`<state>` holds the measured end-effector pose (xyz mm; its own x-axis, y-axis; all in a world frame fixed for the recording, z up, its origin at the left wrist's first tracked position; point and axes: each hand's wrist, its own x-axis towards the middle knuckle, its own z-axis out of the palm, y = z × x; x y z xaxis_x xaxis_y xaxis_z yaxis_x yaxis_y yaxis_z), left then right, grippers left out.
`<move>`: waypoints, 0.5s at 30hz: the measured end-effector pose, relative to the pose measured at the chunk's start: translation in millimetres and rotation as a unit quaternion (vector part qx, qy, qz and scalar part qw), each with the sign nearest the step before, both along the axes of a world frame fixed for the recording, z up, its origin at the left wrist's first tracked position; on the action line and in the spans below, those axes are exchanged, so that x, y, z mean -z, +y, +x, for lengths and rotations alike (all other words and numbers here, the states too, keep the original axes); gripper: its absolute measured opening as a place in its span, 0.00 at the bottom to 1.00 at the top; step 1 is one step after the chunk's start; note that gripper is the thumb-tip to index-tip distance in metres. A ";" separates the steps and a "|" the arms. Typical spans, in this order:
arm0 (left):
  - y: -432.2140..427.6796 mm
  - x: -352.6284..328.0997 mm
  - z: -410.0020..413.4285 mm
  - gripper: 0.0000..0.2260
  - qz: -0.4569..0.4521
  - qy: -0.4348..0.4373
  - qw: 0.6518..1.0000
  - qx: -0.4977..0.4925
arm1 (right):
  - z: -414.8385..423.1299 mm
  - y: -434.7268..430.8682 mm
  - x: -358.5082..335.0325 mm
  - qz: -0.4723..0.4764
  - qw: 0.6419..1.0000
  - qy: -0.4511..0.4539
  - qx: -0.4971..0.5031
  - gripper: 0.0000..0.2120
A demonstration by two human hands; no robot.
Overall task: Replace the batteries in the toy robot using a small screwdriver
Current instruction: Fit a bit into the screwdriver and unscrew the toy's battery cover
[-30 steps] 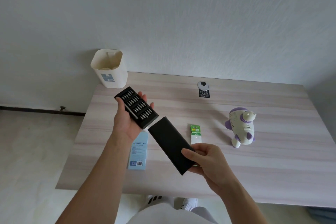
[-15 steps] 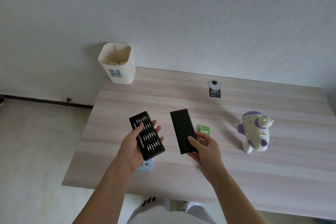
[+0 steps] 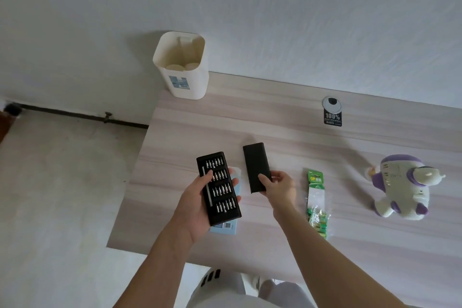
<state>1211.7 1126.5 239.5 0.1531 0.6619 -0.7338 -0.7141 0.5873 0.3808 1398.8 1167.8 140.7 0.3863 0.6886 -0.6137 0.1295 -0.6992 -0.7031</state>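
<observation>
Left grip (image 3: 197,205) around black bit tray (image 3: 220,189)

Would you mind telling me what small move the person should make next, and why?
Probably let the right hand release the black cover, which looks to be lying on the table. The left hand holds the open bit tray, so a free right hand could pick out the screwdriver.
</observation>
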 end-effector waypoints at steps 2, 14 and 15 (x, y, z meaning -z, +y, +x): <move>3.1 1.3 -4.3 0.19 0.000 0.003 1.000 0.006 | -0.9 2.0 6.2 -0.003 0.995 -0.095 -0.039 0.14; 9.7 -15.8 -3.5 0.19 0.009 -0.001 1.000 0.023 | 6.3 -2.1 -16.7 0.060 0.966 -0.214 -0.135 0.10; 10.3 -20.3 0.9 0.19 0.013 -0.005 0.999 0.030 | 9.0 -4.6 -28.3 0.091 0.964 -0.199 -0.148 0.07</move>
